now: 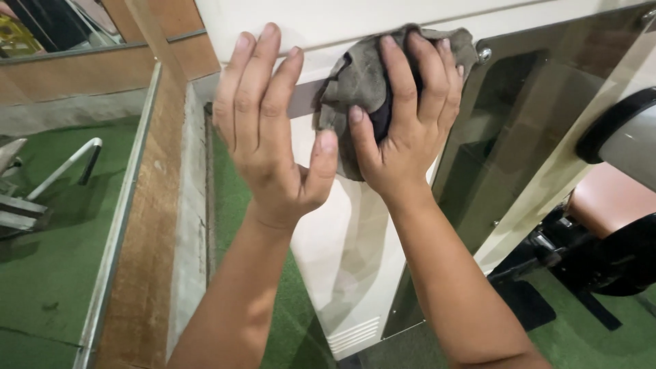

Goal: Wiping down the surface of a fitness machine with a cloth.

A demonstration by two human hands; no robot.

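Two bare arms are reaching up from 6 o'clock. Left hand (270,130) is lying flat, its grip spread apart, on the cream machine cover (342,239). Right hand (406,116), at 3 o'clock from it, is clamping its grip on a gray cloth (359,75), pressing it against the cover. Green floor (41,273) is lying far below.

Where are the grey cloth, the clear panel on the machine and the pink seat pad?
grey cloth (355,78): head view, on the bunched folds left of the right hand's fingers.
clear panel (519,130): head view, on its bare middle.
pink seat pad (608,198): head view, on its top face.
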